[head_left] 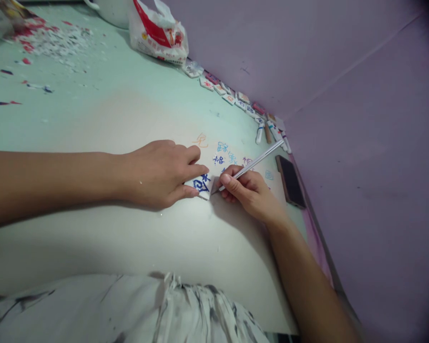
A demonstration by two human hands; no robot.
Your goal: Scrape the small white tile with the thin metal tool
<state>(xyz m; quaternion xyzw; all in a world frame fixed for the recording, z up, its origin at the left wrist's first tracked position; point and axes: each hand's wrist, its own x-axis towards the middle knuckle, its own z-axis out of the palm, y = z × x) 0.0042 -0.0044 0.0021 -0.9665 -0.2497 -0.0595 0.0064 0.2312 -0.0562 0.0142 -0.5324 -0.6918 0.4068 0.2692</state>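
Note:
My left hand point(164, 174) pinches a small white tile point(201, 185) with a blue painted character and holds it down on the pale green table point(110, 109). My right hand point(248, 190) grips a thin silver tool point(252, 166) like a pen, and its pointed tip touches the tile's right edge. Blue and orange characters point(221, 153) are written on the tabletop just beyond the two hands.
A row of painted tiles point(236, 97) and markers point(271, 132) lines the purple wall. A dark phone point(290, 181) lies right of my right hand. A white-and-red plastic bag point(157, 33) stands at the back. White and red scrapings point(53, 40) litter the far left.

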